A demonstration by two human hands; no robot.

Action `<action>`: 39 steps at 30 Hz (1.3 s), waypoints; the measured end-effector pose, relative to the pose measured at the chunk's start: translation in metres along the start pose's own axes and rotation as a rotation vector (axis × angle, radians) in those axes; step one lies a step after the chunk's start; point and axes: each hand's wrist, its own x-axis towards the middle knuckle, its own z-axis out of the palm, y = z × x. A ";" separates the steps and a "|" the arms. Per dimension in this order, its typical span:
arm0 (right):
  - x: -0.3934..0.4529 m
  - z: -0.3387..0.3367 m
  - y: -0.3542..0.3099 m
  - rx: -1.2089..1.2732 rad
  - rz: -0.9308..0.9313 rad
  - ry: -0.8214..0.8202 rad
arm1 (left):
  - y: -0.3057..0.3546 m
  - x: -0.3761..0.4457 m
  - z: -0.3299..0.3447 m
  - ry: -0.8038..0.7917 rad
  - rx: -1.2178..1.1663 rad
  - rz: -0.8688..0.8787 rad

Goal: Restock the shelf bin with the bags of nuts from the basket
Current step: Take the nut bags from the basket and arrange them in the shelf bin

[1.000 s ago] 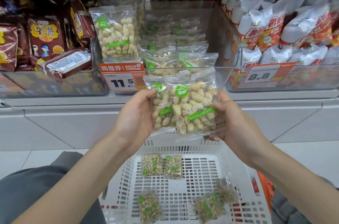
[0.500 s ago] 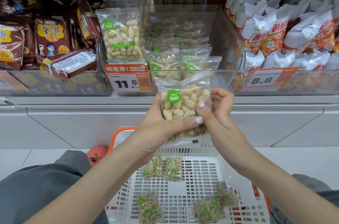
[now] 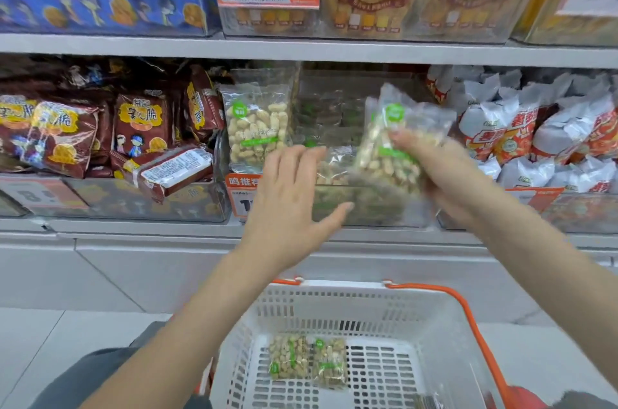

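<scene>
Right hand holds bags of peanuts at the mouth of the clear shelf bin; left hand hovers spread beside it.

The right hand grips the motion-blurred bags of peanuts, long axis upright and tilted, green label up, above the clear bin front wall, with open room behind. The left hand, fingers spread, holds nothing. An upright peanut bag fills the bin's left edge. Two more bags lie flat in the white basket.
</scene>
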 end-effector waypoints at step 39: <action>0.199 0.071 0.013 -0.820 -0.408 0.225 | -0.028 0.012 0.034 -0.139 0.337 0.188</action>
